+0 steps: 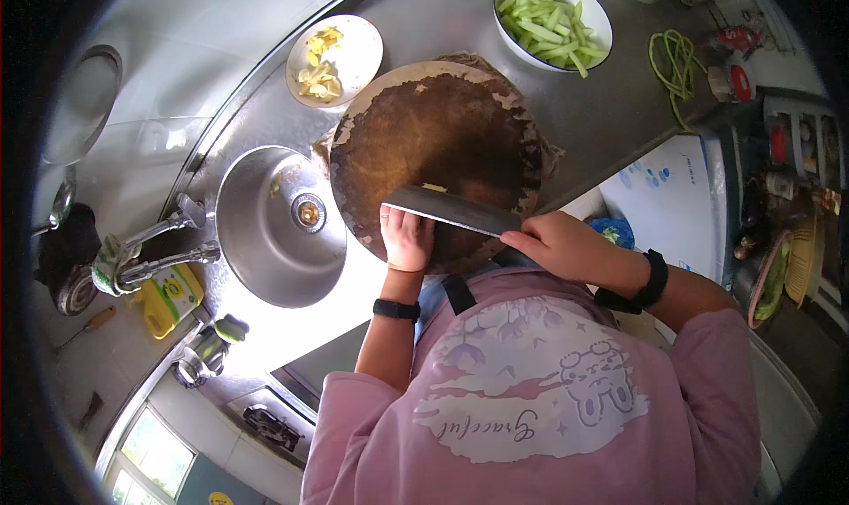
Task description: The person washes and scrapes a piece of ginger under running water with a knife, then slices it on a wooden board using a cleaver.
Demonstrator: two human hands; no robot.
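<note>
My right hand grips the handle of a cleaver. Its broad blade slants across the near half of a round, worn wooden chopping board. At the left end of the blade is my left hand, its fingertips hidden behind the metal, so I cannot see what they hold. A small pale-yellow piece shows just past the blade's far edge. Beyond the board, a white plate carries yellow slices and paler slices, possibly ginger and garlic.
A white bowl of cut pale-green vegetable sticks stands at the back right. Left of the board lies a round steel sink with a faucet. Green cord and a red-lidded jar are at the far right. Cloth shows under the board.
</note>
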